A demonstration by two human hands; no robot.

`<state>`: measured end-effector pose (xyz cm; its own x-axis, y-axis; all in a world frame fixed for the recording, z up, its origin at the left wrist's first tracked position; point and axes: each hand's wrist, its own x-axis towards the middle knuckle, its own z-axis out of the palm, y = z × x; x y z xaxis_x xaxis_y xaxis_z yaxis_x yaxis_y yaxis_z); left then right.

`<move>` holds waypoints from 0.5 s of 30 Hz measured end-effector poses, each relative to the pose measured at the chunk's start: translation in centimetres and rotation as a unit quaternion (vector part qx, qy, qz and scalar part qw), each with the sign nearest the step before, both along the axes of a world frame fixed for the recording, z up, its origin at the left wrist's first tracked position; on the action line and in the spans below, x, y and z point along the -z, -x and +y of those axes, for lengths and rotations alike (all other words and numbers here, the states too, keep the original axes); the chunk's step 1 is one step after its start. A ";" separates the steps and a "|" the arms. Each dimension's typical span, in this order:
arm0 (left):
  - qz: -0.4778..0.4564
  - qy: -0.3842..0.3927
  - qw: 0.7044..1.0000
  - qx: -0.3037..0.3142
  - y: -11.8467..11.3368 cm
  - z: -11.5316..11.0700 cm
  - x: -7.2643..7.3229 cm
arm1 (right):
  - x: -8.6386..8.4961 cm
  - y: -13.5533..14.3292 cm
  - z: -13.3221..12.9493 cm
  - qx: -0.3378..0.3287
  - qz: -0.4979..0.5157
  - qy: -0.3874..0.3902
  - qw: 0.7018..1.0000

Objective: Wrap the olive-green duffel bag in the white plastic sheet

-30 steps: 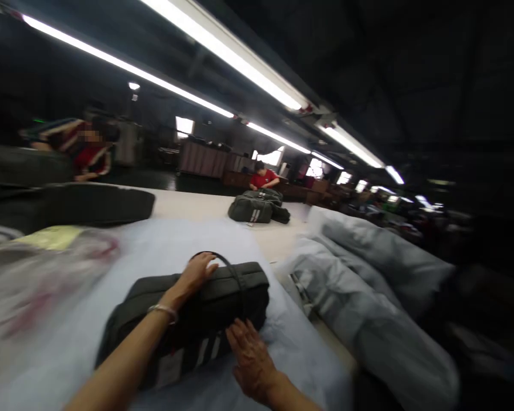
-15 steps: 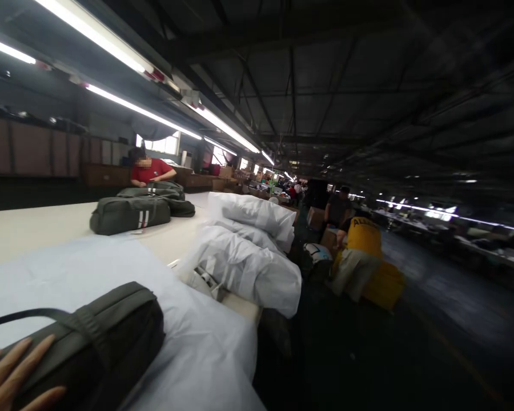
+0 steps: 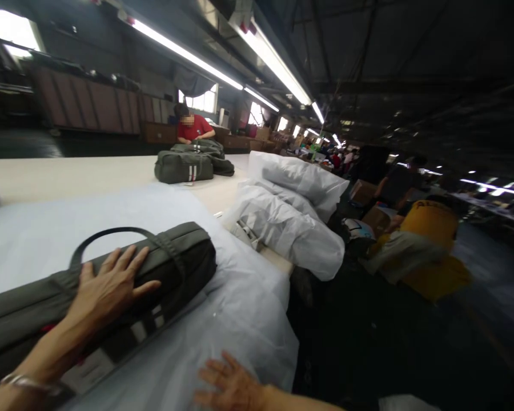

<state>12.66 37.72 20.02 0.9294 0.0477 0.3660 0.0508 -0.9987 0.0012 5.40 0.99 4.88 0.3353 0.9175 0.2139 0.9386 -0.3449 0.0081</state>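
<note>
A dark olive bag (image 3: 175,260) with a black loop handle and white stripes lies on a sheet of clear plastic (image 3: 223,319) on the long table. My left hand (image 3: 107,285) rests flat on top of the bag, fingers spread, a bracelet on the wrist. My right hand (image 3: 227,385) lies flat on the plastic sheet near the table's front edge, to the right of the bag and not touching it.
White plastic-wrapped bundles (image 3: 291,211) are piled at the table's right edge. More olive bags (image 3: 188,162) sit farther along the table by a seated person in red (image 3: 192,125). A person in a yellow shirt (image 3: 424,234) bends in the dark aisle on the right.
The view has swung back left and down. My left hand is again seen flat on the bag, and my right hand now lies on the plastic sheet instead of against the bag's side.
</note>
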 end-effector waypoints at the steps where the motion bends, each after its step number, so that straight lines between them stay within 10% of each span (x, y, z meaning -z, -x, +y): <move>1: 0.009 -0.010 1.000 0.000 0.0 -0.2 -0.1 | 0.3 -0.2 -0.3 0.005 0.040 -0.001 0.999; 7: 0.053 -0.024 0.998 -0.020 -0.1 -0.9 -0.8 | 1.3 -2.8 -1.5 0.160 0.274 0.046 0.947; 15: 0.059 0.003 0.998 -0.027 0.4 -1.1 -0.9 | 2.1 -9.0 -4.8 0.336 0.221 0.070 0.913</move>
